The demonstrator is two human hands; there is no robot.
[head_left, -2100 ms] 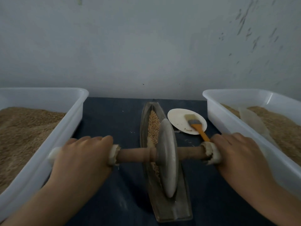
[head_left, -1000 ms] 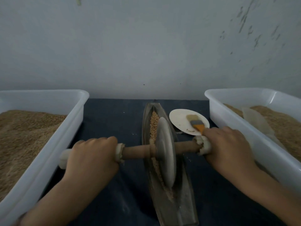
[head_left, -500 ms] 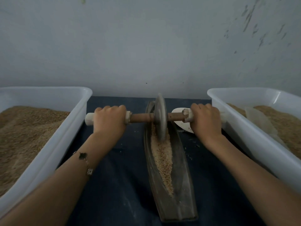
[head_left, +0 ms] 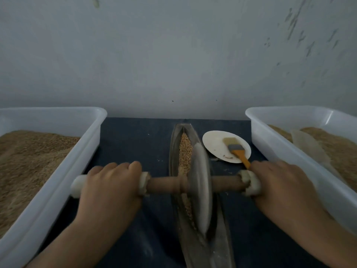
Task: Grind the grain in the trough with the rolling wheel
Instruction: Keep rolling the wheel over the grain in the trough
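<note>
Stone-grey and blurred with motion, the rolling wheel (head_left: pixel 201 188) stands upright in the narrow trough (head_left: pixel 174 151), which runs from the far edge of the dark blue surface (head_left: pixel 135 144) toward the near edge. Golden grain (head_left: pixel 185 147) lies along the trough's channel. The left hand (head_left: pixel 110 188) and right hand (head_left: pixel 280 186) each clamp a white-wrapped end of the wooden axle (head_left: pixel 164 185). Just right of the trough sits a white plate (head_left: pixel 216 146) bearing an orange-handled brush (head_left: pixel 236 149). White bins of grain flank the surface's left side (head_left: pixel 77 161) and right side (head_left: pixel 280 147).
</note>
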